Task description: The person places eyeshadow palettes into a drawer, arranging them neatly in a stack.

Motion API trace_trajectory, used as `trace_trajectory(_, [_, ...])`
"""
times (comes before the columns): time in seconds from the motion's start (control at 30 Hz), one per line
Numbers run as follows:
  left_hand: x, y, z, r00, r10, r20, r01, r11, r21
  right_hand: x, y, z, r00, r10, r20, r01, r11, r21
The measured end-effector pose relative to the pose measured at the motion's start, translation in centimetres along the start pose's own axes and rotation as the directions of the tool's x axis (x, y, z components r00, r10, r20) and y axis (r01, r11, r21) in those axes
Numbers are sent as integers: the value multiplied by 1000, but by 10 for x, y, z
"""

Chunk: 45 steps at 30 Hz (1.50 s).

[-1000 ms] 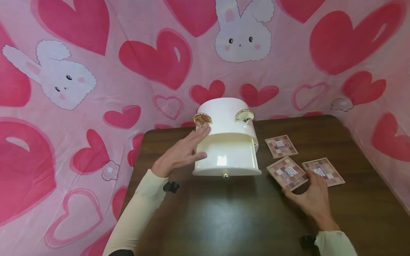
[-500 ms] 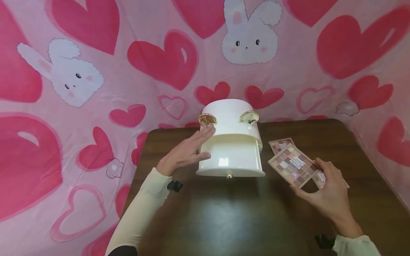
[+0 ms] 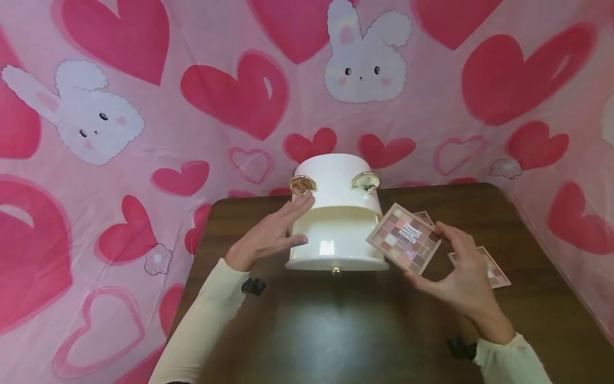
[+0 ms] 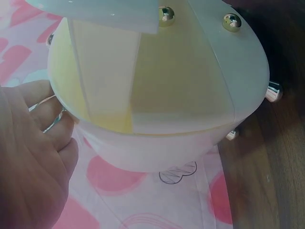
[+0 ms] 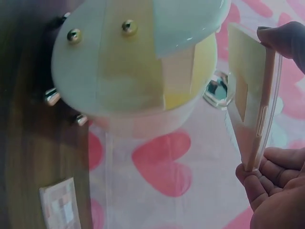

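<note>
A white rounded organizer box (image 3: 336,168) with two gold-rimmed ears stands on the dark wooden table. Its drawer (image 3: 307,250) is pulled out toward me. My left hand (image 3: 271,234) rests along the box's left side by the ear, fingers extended; the left wrist view has that hand (image 4: 38,148) against the box's wall. My right hand (image 3: 465,285) pinches an eyeshadow palette (image 3: 405,239) by its edges, thumb on one side and fingers on the other. The palette is lifted and tilted beside the drawer's right side. In the right wrist view the palette (image 5: 252,95) appears edge-on.
Two more palettes lie on the table to the right. One palette (image 3: 496,273) is partly behind my right hand, and the other palette (image 3: 424,217) is mostly covered by the held one. A pink cloth (image 3: 268,160) with hearts and bunnies hangs behind the table (image 3: 307,330).
My right hand has picked the palette up off the table and carried it left and up toward the open drawer. My left hand has stayed at the box's side.
</note>
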State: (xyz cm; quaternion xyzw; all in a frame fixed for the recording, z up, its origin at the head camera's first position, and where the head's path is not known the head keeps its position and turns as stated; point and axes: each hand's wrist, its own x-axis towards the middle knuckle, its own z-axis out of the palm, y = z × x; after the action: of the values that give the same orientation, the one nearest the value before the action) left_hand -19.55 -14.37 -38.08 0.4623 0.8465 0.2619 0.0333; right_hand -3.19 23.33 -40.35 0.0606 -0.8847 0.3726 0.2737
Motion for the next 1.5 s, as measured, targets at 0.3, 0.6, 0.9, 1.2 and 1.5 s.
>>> trace_trajectory(0.3, [8,0,-3,1000,10,5,-10,1000,-8,24,-18,11,992,-31,122,26,999,37])
trace_trajectory(0.6, [3,-1,-2,1000,-9,11,9,1000,-11,42,-35,40,962,-36,271,0,992,130])
trace_trajectory(0.9, [15,-2,1,999,48,16,-47,999,-20,55,-43,45,930,-22,367,-54,979,195])
trace_trajectory(1.2, [12,-3,-9,999,32,16,-31,998,-48,67,-60,64,887,3,462,-114,971,212])
trace_trajectory(1.5, [2,-6,-10,997,72,-7,-73,994,-78,80,-74,91,827,10,562,-136,974,183])
